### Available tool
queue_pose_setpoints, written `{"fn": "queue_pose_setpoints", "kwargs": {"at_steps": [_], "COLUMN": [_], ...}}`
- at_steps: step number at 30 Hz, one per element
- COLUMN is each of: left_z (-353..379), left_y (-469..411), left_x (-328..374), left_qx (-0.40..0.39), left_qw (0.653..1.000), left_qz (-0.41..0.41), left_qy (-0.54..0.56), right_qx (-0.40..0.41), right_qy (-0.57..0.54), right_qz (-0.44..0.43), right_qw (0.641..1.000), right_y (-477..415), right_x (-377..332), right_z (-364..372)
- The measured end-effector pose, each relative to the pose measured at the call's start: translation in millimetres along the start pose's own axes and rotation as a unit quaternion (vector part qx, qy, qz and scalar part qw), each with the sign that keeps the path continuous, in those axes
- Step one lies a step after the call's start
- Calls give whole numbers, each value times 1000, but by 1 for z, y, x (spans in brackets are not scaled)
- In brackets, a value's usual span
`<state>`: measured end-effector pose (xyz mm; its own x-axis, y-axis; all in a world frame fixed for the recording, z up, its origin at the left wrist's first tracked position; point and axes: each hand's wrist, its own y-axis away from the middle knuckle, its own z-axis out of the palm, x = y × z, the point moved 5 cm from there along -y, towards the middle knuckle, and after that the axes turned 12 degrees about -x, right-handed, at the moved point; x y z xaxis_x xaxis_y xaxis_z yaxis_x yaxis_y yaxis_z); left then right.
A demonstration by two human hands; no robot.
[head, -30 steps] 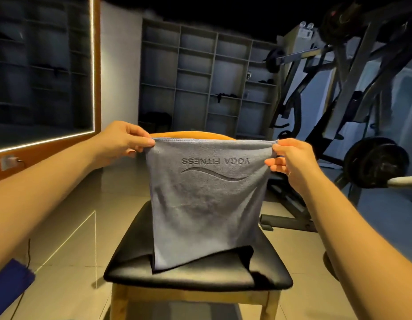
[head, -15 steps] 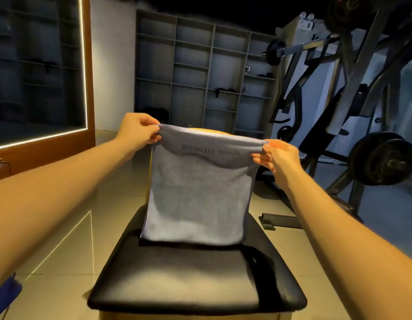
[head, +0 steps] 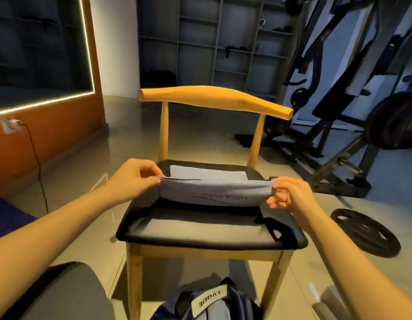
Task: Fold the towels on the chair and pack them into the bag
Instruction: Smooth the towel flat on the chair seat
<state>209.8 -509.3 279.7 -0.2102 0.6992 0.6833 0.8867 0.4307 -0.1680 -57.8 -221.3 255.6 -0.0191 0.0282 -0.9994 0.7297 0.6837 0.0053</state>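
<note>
A grey towel (head: 214, 192) with faint lettering is stretched low over the black seat of a wooden chair (head: 200, 234). My left hand (head: 133, 179) pinches its left top corner and my right hand (head: 290, 195) pinches its right top corner. The towel's far part lies flat on the back of the seat, and the near part droops between my hands. A blue and grey bag (head: 209, 303) with a pale label stands on the floor just in front of the chair.
A black weight plate (head: 364, 232) lies on the floor right of the chair. Gym machines (head: 352, 93) stand at the right, shelves (head: 214, 38) at the back. A cable (head: 36, 162) hangs from a wall socket on the left. My knee (head: 68, 294) is at lower left.
Both hands have come down with the towel's top edge, from chest height above the backrest to just over the seat. The towel now lies folded on the seat instead of hanging.
</note>
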Motion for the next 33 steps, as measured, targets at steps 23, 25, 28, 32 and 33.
{"fn": "queue_pose_setpoints", "kwargs": {"at_steps": [23,25,28,32,33], "left_z": [12,10,8,13,19], "left_y": [40,22,-8,-48,-56], "left_x": [6,3,-7,-23,-28], "left_qx": [-340,-296,-208,-120,-112], "left_qw": [931,945,965,973,970], "left_qz": [-64,-67,-74,-122,-142], "left_qy": [114,127,140,158,165], "right_qx": [-288,-250,-182,-103,-79], "right_qy": [137,121,91,97,108], "right_qz": [93,68,54,80,92], "right_qw": [943,958,978,987,987], "right_y": [65,51,18,-31,-43], "right_x": [4,-1,1,11,16], "right_z": [-11,-14,-19,-19,-17]}}
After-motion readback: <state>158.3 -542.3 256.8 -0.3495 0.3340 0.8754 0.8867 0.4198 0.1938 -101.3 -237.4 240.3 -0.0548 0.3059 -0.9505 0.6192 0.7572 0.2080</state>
